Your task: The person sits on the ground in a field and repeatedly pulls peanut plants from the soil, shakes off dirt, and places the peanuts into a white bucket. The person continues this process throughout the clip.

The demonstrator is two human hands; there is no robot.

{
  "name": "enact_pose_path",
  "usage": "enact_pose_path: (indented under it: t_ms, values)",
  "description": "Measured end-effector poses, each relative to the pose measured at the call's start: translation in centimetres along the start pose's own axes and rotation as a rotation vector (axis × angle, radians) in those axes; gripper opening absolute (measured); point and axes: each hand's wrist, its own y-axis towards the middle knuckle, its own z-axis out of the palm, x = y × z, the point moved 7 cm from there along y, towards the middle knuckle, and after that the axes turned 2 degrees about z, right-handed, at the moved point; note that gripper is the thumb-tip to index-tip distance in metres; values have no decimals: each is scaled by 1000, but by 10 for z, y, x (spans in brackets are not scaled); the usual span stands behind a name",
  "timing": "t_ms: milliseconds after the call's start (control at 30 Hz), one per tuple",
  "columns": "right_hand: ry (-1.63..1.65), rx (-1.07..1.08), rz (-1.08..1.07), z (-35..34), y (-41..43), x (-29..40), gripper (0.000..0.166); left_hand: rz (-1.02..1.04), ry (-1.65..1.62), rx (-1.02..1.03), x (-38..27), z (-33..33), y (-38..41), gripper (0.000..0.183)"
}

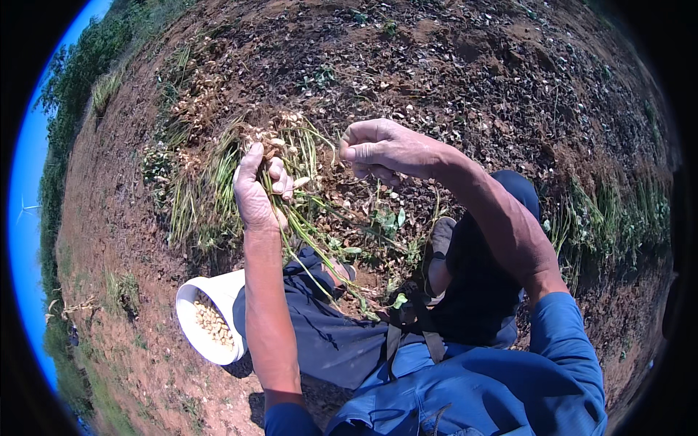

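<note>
My left hand (pixel 259 191) is closed round the green stems of a pulled peanut plant (pixel 297 220), with pale pods and roots bunched at the thumb and the stems trailing down over my legs. To its right, apart from the plant, my right hand (pixel 381 150) is raised with curled fingers, thumb and forefinger close together; whether something small is between them cannot be told. Behind my left hand lies a pile of peanut plants (pixel 188 210) with stems and pods. A white plastic bucket (pixel 221 286) beside my leg holds many shelled-off, pale peanut pods (pixel 210 321).
Dry leaf litter (pixel 491 103) covers the brown soil ahead. More uprooted plants (pixel 611 218) lie at the right. My feet, one in a dark shoe (pixel 443 235), are on the ground below my hands. Trees (pixel 71 103) line the far left edge.
</note>
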Motion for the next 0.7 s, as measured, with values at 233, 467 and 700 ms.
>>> enact_pose_path:
  t_ms: [233,467,700]
  values:
    - [813,-174,96,4,7,-26,25,-49,27,157,7,19,-14,40]
    - [930,-284,208,20,23,-60,34,-43,88,277,1,40,-24,53]
    - [985,-17,206,57,38,-57,41,36,152,248,3,49,-33,60]
